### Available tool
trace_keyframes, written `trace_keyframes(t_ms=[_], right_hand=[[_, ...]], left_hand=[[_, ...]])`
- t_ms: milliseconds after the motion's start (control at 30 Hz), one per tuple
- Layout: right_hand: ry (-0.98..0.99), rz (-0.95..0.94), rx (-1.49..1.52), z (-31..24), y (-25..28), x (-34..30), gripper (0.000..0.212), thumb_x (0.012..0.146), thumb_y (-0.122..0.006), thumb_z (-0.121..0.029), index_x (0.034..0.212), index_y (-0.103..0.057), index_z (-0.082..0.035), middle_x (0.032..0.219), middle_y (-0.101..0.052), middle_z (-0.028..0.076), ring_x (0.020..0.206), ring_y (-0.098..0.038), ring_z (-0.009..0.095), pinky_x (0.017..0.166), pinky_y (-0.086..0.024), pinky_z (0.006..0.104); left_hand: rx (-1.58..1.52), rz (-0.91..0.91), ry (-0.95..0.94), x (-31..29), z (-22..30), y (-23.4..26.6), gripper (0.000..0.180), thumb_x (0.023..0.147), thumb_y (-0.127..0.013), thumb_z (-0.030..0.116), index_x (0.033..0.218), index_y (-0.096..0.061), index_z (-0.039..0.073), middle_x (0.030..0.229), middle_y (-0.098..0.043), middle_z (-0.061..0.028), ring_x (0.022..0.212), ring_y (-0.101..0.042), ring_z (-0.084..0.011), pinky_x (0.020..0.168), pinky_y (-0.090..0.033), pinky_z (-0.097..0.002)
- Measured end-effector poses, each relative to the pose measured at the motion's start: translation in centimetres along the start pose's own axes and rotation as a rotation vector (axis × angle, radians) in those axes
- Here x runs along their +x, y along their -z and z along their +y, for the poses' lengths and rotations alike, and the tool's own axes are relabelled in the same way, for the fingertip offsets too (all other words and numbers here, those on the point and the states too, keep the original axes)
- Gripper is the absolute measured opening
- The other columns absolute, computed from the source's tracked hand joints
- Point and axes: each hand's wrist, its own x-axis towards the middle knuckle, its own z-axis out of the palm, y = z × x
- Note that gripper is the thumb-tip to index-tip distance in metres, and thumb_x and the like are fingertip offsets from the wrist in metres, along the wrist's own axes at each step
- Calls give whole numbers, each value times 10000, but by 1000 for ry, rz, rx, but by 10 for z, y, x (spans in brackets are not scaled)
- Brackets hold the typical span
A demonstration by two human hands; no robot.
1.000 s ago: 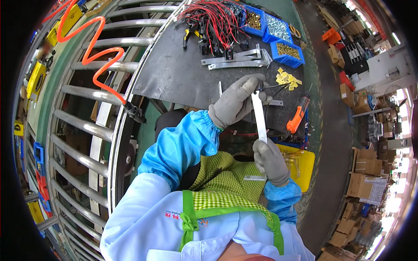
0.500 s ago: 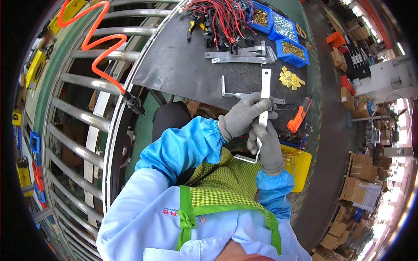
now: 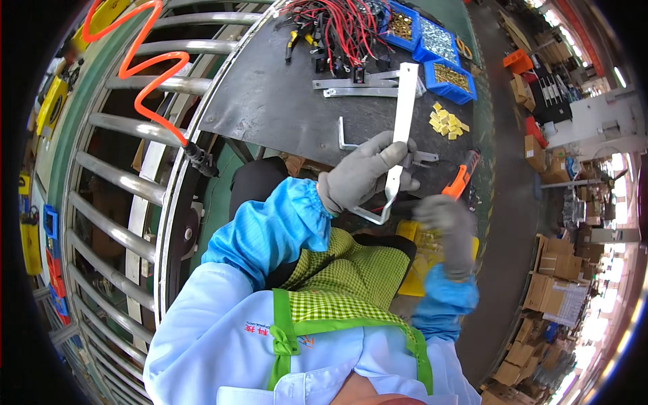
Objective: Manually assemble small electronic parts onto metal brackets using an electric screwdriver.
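In my gloved left hand (image 3: 359, 170) is a long flat silver metal bracket (image 3: 406, 94), held upright with the fingers closed around its lower part. Its bent foot hangs below the glove. My gloved right hand (image 3: 445, 226) is off the bracket, to its right, smeared by motion so its fingers cannot be made out. Just above that hand lies an orange hand tool (image 3: 459, 181) with a dark end. Another bent metal bracket (image 3: 341, 132) rests on the dark worktable (image 3: 253, 94), partly hidden behind my left hand.
More flat metal brackets (image 3: 358, 92) lie farther back, below a heap of red and black wires (image 3: 341, 30). Blue bins (image 3: 451, 94) of small metal fasteners stand at the right, near a pile of yellow pieces (image 3: 448, 123). A yellow tray (image 3: 413, 286) sits low right; a metal roller conveyor (image 3: 135, 128) runs left.
My right hand has let go of the bracket and moved right and slightly down. My left hand keeps the bracket, whose upper end is now higher and whose bent foot has shifted left.
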Motion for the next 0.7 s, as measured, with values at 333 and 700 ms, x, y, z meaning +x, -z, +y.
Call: trace_keyframes(t_ms=[333,700], right_hand=[[71,144,-787,133,69,180,375,825,-658,-264,1142,-661,-62,1134,-654,192,1024,-625,366,906,-491,426],[196,282,-722,169,99,207,254,822,-640,-174,1040,-699,-58,1027,-674,193,964,-644,362,861,-501,423]], left_hand=[[298,27,336,-5,29,-1,356,985,-528,261,1185,-498,-32,983,-586,-88,743,-643,-119,748,-607,-319],[331,-347,494,-13,54,-6,461,982,-565,255,1353,-404,33,1132,-555,-141,967,-655,-204,840,-595,-403]])
